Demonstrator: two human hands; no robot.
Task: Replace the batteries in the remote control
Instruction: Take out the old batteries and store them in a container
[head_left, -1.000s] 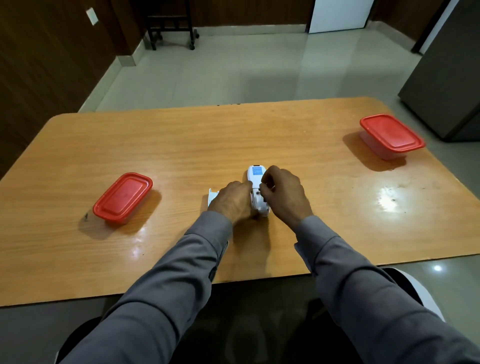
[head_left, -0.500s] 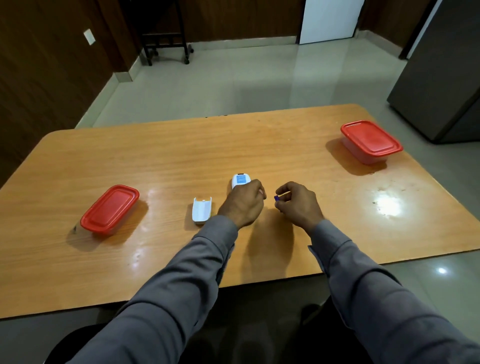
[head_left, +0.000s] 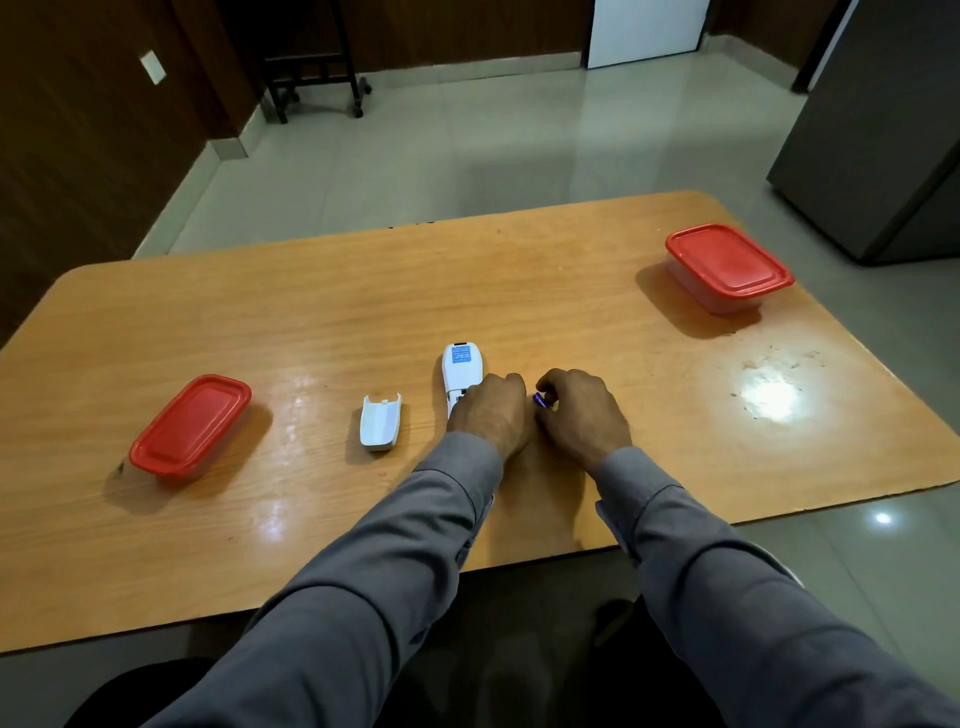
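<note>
Your right hand (head_left: 582, 415) has come off the remote (head_left: 460, 374) since a sec ago and now pinches a small blue battery (head_left: 540, 401) between thumb and fingers, just right of the remote body. That looks like an old cell pulled out, though the view's too small to be sure which cell it is. Your left hand (head_left: 491, 410) has stayed curled over the remote's near end, pinning it face-down on the bench (head_left: 519, 291), approx centre, a touch toward 12 from your wrists. The battery bay is open but mostly hidden under your knuckles, so can't tell if a second cell sits inside.

Meaning for the task: removal is under way; fresh cells aren't in yet.

Around you: the battery cover (head_left: 381, 422) lies loose at 9 o'clock of the remote, near but apart. A red-lidded box (head_left: 191, 425) sits further out at 9, well apart; another red-lidded box (head_left: 729, 265) sits at 2 o'clock near the far right edge. Both lids are shut, so contents unknown. Nothing lies between your hands and either box.
</note>
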